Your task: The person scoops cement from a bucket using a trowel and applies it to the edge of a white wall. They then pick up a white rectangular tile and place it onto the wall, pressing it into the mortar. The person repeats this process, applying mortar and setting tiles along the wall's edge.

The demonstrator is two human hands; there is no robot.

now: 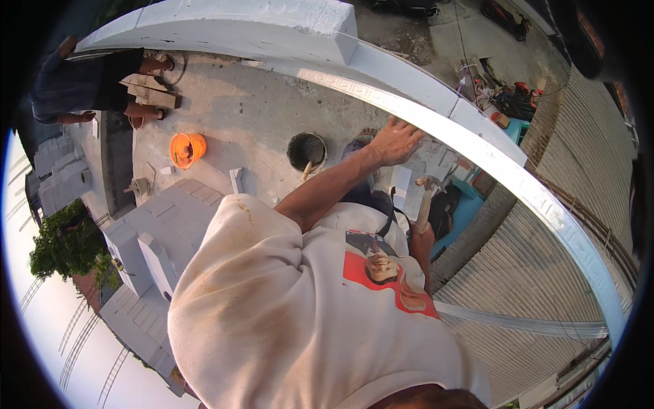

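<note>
A long pale metal profile [470,142] with stamped marks runs along the top of a light block wall [286,28]. My left hand [396,142] has its fingers bent against the profile's near edge, with the fingertips partly hidden. Lower down, by my right side, my right hand [422,240] is wrapped round the handle of a hammer [428,201]. The hammer's head points up and away from me, apart from the profile. A black bucket [306,151] with a wooden-handled tool in it stands on the floor left of my left forearm.
An orange bucket [187,149] stands farther left, near stacked pale blocks [163,218]. Another person [88,85] bends beside the wall at the far left. Corrugated roofing [538,259] lies below on the right, with assorted gear [511,99] beyond the wall.
</note>
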